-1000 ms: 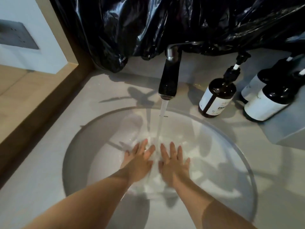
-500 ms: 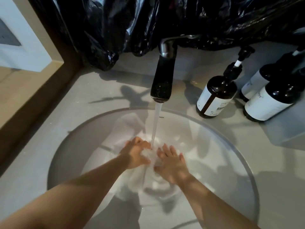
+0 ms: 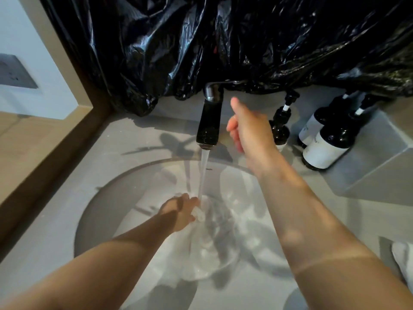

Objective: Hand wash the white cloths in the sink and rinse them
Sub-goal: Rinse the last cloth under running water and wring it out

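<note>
a: what occupies the left of the view?
b: a grey desk (image 3: 55,242) holding a round sink (image 3: 134,191). the left grip (image 3: 181,211) is down in the basin, fingers curled round the wet white cloth (image 3: 201,249), which lies in the sink beneath the water stream (image 3: 204,175).
a: and from the centre to the right?
b: a black faucet (image 3: 210,124), running. the right grip (image 3: 248,128) hovers just beside the spout, fingers loosely bent and apart, holding nothing. three dark pump bottles (image 3: 326,146) stand on the desk, and white fabric (image 3: 404,260) lies at the right edge.
</note>
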Tool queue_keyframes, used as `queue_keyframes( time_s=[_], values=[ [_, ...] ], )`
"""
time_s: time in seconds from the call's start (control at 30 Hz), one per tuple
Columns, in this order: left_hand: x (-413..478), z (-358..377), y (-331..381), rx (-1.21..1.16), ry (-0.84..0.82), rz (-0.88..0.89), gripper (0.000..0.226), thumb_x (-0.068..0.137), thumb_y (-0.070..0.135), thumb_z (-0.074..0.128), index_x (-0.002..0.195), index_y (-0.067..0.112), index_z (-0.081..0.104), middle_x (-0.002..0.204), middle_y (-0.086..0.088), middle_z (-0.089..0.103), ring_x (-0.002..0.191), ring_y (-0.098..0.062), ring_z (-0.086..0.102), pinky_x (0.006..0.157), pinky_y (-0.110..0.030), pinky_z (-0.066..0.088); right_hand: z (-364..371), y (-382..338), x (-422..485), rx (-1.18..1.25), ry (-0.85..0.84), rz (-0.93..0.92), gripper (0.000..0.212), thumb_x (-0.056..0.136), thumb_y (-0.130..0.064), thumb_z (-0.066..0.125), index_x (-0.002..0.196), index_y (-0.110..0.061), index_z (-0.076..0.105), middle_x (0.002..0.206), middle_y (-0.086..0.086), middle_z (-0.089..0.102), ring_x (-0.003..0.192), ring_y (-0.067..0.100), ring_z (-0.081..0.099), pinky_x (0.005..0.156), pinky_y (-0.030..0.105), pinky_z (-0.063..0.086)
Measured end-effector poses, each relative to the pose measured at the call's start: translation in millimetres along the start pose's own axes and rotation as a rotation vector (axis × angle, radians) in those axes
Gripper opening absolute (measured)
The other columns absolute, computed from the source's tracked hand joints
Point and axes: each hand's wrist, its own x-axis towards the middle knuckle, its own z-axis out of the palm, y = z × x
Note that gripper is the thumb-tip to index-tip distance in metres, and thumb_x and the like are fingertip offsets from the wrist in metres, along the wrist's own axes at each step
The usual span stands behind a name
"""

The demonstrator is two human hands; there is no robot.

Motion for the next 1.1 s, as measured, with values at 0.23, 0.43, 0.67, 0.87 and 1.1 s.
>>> queue_keyframes(
  time_s=[0.23, 0.43, 0.67, 0.87, 1.1],
  values=[
    [-17, -6, -4, -0.059, 0.094, 0.034, 0.043, 0.094, 0.038, 0.050, 0.134, 0.025, 0.040, 0.127, -0.002, 0.044, 0.118, -0.020, 0.050, 0.094, -0.025, 0.038, 9, -33, 23, 0.301, 0.050, 0.259, 0.044, 0.086, -0.048, 0.052, 0.061, -0.020, 0.031, 0.040, -0.008, 0.023, 0.031, 0.011, 0.017, 0.040, 0.016, 0.016],
    [-22, -32, 6, -0.181, 0.177, 0.002, 0.032, 0.092, 0.047, 0.047, 0.119, 0.029, 0.048, 0.083, 0.013, 0.044, 0.086, -0.012, 0.052, 0.064, -0.016, 0.035, 0, 27, -3, 0.170, 0.047, 0.218, 0.052, 0.089, -0.056, 0.050, 0.057, -0.016, 0.041, 0.040, -0.005, 0.034, 0.039, 0.012, 0.029, 0.046, 0.024, 0.025],
    [-56, -80, 18, -0.636, 0.219, 0.185, 0.010, 0.085, 0.021, 0.068, 0.090, 0.028, 0.063, 0.069, 0.014, 0.060, 0.063, -0.002, 0.055, 0.064, -0.016, 0.044, -19, 128, -51, -0.636, -0.536, -0.016, 0.088, 0.061, -0.047, 0.076, 0.138, -0.044, 0.034, 0.132, -0.014, 0.044, 0.124, 0.014, 0.035, 0.106, 0.034, 0.034],
    [-89, -126, 28, -0.882, 0.223, 0.252, 0.010, 0.083, 0.018, 0.071, 0.088, 0.023, 0.064, 0.076, 0.004, 0.066, 0.064, -0.005, 0.060, 0.058, -0.019, 0.051, -23, 112, -52, -0.653, -0.438, -0.146, 0.014, 0.070, -0.034, 0.066, 0.083, -0.031, 0.062, 0.094, 0.008, 0.058, 0.098, 0.026, 0.053, 0.083, 0.031, 0.044],
    [-117, -142, 26, -0.800, 0.383, 0.049, 0.013, 0.091, 0.024, 0.061, 0.102, 0.020, 0.056, 0.082, -0.002, 0.062, 0.071, -0.011, 0.059, 0.065, -0.019, 0.049, -33, 55, -68, -0.494, -0.145, -0.304, 0.022, 0.083, -0.010, 0.054, 0.062, -0.012, 0.049, 0.062, 0.000, 0.048, 0.064, 0.019, 0.044, 0.059, 0.031, 0.033]
  ],
)
